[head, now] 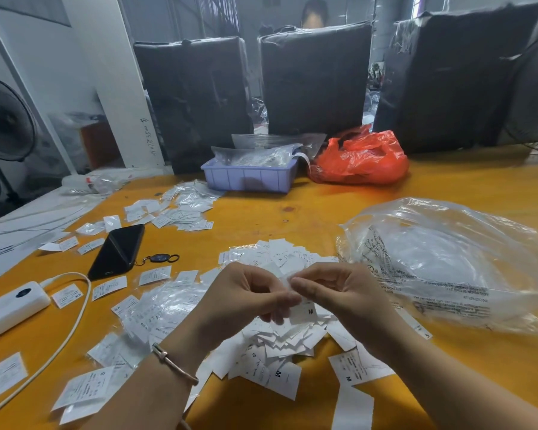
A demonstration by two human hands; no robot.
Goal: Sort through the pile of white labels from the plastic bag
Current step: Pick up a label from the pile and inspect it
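Centrally, low in the frame, a heap of small white paper labels (280, 339) printed with S and M lies on the smooth orange table (292, 209). Both hands hover above it: the left hand (249, 294) and right hand (330, 290) pinch thin white labels together, one marked M. At right sits a crinkled clear plastic bag (448, 259).

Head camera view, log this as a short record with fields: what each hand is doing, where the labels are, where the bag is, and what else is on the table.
left hand: pinches a white label marked M
right hand: pinches the same label
label pile: under both hands, on the yellow table
plastic bag: clear, right of the hands
phone: dark, left of the pile
tray: lilac, far side
red bag: beside the tray
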